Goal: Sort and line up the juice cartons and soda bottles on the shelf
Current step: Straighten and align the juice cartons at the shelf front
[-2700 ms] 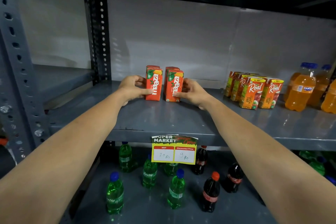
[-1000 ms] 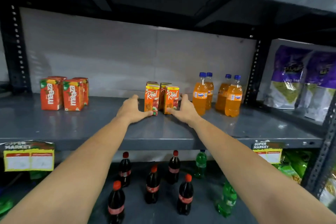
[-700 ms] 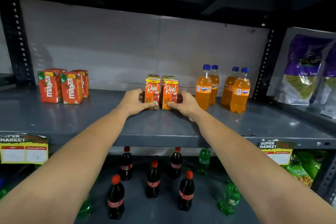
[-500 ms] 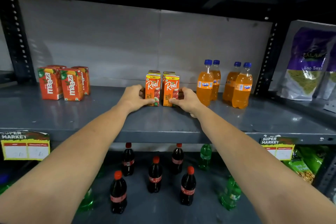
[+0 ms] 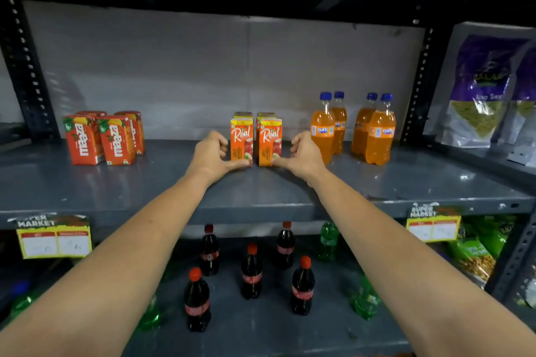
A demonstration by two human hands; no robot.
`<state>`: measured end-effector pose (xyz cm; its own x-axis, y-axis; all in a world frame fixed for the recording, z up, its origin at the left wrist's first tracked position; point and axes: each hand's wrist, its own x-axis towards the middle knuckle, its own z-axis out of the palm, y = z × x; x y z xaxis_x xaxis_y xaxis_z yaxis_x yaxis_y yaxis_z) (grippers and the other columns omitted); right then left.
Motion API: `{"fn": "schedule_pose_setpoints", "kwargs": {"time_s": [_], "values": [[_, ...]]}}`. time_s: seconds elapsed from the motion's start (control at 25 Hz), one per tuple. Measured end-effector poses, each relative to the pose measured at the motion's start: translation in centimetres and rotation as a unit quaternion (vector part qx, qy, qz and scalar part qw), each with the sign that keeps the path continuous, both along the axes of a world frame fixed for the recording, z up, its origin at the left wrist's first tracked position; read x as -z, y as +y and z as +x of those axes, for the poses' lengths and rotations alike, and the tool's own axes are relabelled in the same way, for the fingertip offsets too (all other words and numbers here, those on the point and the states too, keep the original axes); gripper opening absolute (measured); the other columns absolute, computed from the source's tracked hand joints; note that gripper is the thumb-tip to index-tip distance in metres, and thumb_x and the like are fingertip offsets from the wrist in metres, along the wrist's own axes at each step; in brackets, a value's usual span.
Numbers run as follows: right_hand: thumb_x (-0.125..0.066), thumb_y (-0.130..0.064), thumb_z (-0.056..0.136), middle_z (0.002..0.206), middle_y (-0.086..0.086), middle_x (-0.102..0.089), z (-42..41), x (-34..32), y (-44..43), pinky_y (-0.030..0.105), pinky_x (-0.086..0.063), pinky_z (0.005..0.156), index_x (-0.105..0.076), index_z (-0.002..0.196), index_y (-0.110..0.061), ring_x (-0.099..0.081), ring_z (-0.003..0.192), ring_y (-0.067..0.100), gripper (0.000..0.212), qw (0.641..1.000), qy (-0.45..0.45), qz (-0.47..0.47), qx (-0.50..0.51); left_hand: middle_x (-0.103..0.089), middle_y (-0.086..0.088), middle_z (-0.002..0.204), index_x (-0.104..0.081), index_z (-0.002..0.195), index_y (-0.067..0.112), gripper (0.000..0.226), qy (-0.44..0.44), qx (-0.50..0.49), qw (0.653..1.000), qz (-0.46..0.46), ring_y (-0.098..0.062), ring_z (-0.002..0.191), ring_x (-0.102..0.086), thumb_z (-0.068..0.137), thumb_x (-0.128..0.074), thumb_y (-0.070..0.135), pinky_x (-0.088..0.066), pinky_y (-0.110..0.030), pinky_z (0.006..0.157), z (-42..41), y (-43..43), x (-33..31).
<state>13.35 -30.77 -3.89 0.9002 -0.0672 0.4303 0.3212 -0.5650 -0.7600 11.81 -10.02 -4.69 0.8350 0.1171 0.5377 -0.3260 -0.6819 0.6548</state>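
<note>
Two rows of orange Real juice cartons (image 5: pixel 255 140) stand side by side mid-shelf. My left hand (image 5: pixel 209 157) is at their left side, thumb tip on the lower front of the left carton, fingers curled by its side. My right hand (image 5: pixel 303 155) mirrors it on the right carton, thumb on its lower front corner. Red Maaza cartons (image 5: pixel 101 139) are grouped at the left. Several orange Fanta bottles (image 5: pixel 352 127) stand in two pairs at the right.
The grey metal shelf (image 5: pixel 261 197) has price tags (image 5: pixel 53 236) on its front lip. Below stand cola bottles (image 5: pixel 251 272) and green soda bottles (image 5: pixel 364 298). Purple snack bags (image 5: pixel 487 90) fill the bay to the right, behind a perforated upright (image 5: pixel 417 81).
I moved from the Maaza cartons at the left to the Real cartons. Over the last second both hands closed in on them; now the fingers have curled back a little from the sides.
</note>
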Motion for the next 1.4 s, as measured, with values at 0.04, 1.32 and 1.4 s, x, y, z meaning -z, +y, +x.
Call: {"fn": "schedule_pose_setpoints", "kwargs": {"time_s": [0.04, 1.32, 1.4], "values": [[-0.082, -0.029, 0.066, 0.086, 0.000, -0.054, -0.6, 0.0, -0.3, 0.022, -0.043, 0.063, -0.043, 0.089, -0.018, -0.053, 0.078, 0.011, 0.048, 1.000, -0.005, 0.000, 0.016, -0.056, 0.002, 0.082, -0.050, 0.093, 0.014, 0.058, -0.014, 0.002, 1.000, 0.007, -0.013, 0.073, -0.054, 0.056, -0.089, 0.035, -0.039, -0.017, 0.058, -0.6, -0.1, 0.0], [-0.073, -0.026, 0.078, 0.136, 0.010, -0.049, 4.1, -0.3, -21.1, 0.042, -0.042, 0.100, -0.035, 0.132, -0.015, -0.048, 0.125, 0.029, 0.068, 0.996, 0.059, 0.007, 0.068, -0.055, -0.015, 0.131, -0.043, 0.127, 0.010, 0.071, 0.034, -0.001, 0.999, -0.024, -0.033, 0.121, -0.053, 0.071, -0.081, 0.031, -0.047, -0.047, 0.098, 4.8, -25.1, -1.6], [-0.072, -0.026, 0.079, 0.137, 0.010, -0.048, 3.9, -0.3, -21.3, 0.042, -0.042, 0.100, -0.035, 0.133, -0.015, -0.047, 0.125, 0.029, 0.067, 0.996, 0.061, 0.006, 0.061, -0.055, -0.015, 0.131, -0.043, 0.128, 0.010, 0.072, 0.035, -0.006, 0.999, -0.016, -0.033, 0.120, -0.053, 0.071, -0.081, 0.032, -0.047, -0.047, 0.098, 4.7, -25.3, -1.6]]}}
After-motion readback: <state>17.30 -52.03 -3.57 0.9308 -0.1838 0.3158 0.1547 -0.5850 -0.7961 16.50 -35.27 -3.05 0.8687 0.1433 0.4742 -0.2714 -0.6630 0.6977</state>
